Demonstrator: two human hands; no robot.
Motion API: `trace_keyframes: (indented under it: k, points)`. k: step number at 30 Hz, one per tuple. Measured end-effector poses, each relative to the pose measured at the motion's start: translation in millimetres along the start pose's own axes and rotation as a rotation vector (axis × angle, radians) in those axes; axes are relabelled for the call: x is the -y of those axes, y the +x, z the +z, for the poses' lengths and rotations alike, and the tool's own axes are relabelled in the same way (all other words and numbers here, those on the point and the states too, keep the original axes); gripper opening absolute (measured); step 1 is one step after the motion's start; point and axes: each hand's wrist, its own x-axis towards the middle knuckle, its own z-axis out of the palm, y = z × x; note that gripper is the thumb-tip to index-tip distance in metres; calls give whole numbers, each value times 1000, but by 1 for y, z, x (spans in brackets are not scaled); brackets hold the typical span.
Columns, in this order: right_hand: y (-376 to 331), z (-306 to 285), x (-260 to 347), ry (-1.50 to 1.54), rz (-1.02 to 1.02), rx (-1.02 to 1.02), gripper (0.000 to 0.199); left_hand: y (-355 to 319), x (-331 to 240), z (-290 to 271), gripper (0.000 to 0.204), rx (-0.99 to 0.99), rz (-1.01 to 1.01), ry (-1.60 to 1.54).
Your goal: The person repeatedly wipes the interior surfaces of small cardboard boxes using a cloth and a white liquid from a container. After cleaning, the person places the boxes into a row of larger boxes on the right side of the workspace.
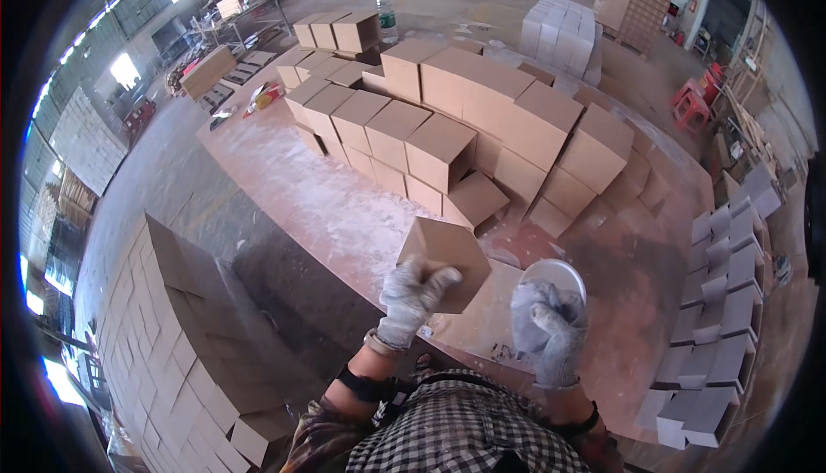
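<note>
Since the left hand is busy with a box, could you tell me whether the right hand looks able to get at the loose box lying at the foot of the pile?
Probably not as things stand: the right hand is closed on a white bowl, and the loose box lies farther across the table. The left hand holds a brown box.

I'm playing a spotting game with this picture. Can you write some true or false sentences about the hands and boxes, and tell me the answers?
1. The left hand holds a brown cardboard box. True.
2. Both hands are bare. False: both wear grey gloves.
3. The right hand is at a round white container. True.
4. The table is bright green. False: it is reddish and dusty.
5. Many brown boxes are stacked on the table. True.
</note>
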Motion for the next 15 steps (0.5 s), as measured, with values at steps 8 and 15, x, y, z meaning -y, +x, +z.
trace_keyframes:
  k: [8, 15]
  points:
    - [33, -33, -35, -467, -39, 58, 18, -18, 49, 23, 16, 709, 904, 811]
    - [73, -41, -61, -1055, -235, 246, 28, -45, 60, 19, 29, 770, 714, 894]
